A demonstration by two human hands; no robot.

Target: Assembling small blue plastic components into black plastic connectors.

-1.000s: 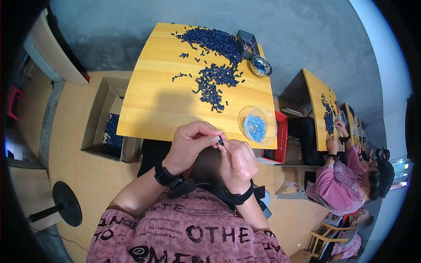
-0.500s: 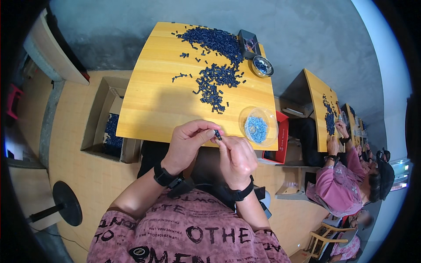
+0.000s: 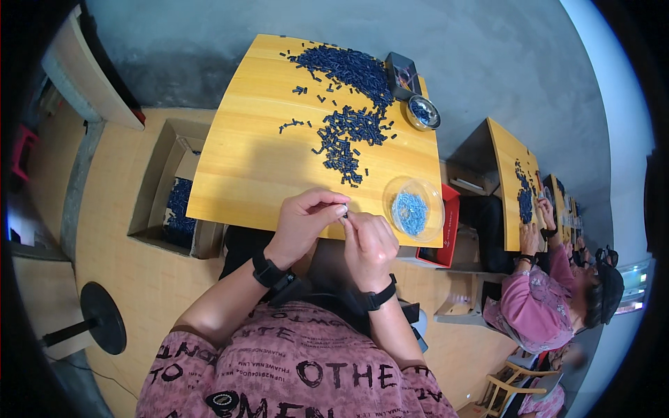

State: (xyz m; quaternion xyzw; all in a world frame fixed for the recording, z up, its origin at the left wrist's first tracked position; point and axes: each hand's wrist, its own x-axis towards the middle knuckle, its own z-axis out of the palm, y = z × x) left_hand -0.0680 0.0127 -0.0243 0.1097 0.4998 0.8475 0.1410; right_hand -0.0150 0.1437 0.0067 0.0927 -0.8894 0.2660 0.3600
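Note:
Near the table's front edge my left hand (image 3: pixel 301 224) and my right hand (image 3: pixel 369 245) meet, fingertips together. Between them they pinch a small black plastic piece (image 3: pixel 345 214), mostly covered by the fingers; its exact kind does not show. Farther back on the yellow wooden table (image 3: pixel 244 164), a large loose heap of small black tube-like pieces (image 3: pixel 354 127) spreads toward the far edge. To the right of my hands stands a clear round tub (image 3: pixel 439 212) filled with tiny light-blue pieces (image 3: pixel 410 213).
A metal bowl (image 3: pixel 435 122) and an open black box (image 3: pixel 391 75) stand at the far right. A red box (image 3: pixel 450 230) is beside the table's right edge, and a cardboard carton (image 3: pixel 150 198) is on the floor at left. Another person (image 3: pixel 533 299) works at a table on the right.
My right hand has drawn slightly left, closer to my left fingertips, and less of the black piece shows between them. The whole view has shifted a little.

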